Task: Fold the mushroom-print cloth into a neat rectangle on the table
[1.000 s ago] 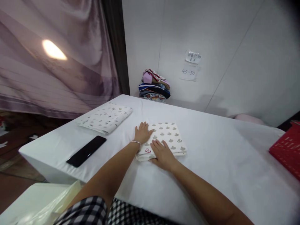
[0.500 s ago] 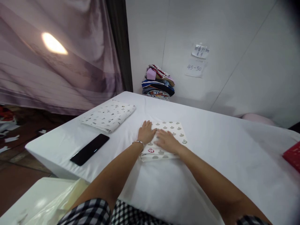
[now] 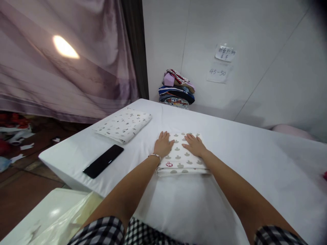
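A folded white cloth with grey and red prints (image 3: 178, 158) lies on the white-covered table (image 3: 230, 170) in front of me. My left hand (image 3: 162, 145) rests flat on the cloth's left edge, fingers stretched out, a bracelet on the wrist. My right hand (image 3: 194, 144) lies flat on the cloth's far right part, fingers spread. Neither hand holds anything.
A second folded printed cloth (image 3: 124, 124) lies at the table's far left, with a black phone (image 3: 103, 161) nearer the left edge. A pile of coloured clothes (image 3: 176, 89) stands against the wall. Paper notes (image 3: 221, 63) hang on the wall. A purple curtain (image 3: 63, 58) hangs at left.
My right hand slid from the cloth's near edge up and across to its far right part. The left hand stayed at the left edge. The red basket left the view.
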The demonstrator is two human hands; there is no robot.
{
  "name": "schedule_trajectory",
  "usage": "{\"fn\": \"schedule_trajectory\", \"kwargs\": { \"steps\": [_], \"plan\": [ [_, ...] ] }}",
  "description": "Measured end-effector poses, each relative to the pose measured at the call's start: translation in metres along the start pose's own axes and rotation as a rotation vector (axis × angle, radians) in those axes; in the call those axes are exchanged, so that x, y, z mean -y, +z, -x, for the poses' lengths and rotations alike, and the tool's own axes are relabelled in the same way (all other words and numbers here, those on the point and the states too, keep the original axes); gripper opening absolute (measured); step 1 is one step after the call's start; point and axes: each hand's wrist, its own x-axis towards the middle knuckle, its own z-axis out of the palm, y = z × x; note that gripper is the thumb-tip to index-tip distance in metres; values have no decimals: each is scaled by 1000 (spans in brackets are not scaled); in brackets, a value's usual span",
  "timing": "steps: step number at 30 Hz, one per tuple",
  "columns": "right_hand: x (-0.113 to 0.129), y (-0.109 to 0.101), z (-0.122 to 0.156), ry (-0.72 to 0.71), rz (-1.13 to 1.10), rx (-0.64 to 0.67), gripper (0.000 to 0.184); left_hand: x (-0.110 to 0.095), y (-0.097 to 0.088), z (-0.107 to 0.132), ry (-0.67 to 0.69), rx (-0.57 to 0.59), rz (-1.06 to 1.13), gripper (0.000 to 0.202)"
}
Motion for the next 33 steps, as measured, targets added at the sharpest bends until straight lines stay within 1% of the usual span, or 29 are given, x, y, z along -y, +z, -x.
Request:
{"fn": "schedule_trajectory", "kwargs": {
  "steps": [3,6,10,15,18,22,25,30,33],
  "plan": [
    [-10,-1,-4,91,21,-25,67,0,0,0,1,-6,2,52],
    [-11,1,-1,130,26,-39,66,0,-1,0,-6,-13,3,52],
    [-8,4,14,127,18,-38,68,0,-1,0,-18,13,-6,53],
    [-6,9,41,116,-17,-24,67,2,0,0,-18,1,-25,53],
    [-4,10,55,119,-51,-28,67,2,-1,-1,-10,21,-25,53],
    [-2,5,62,127,-96,-12,66,-4,-7,-1,-34,69,-59,55],
    [-1,2,62,140,-117,-5,66,-12,-12,10,-48,113,-97,56],
    [-1,3,61,142,-141,-29,66,-17,-20,49,35,223,-67,60],
    [-2,5,60,146,-121,-27,65,-17,-24,67,63,232,-52,57]
  ]
}}
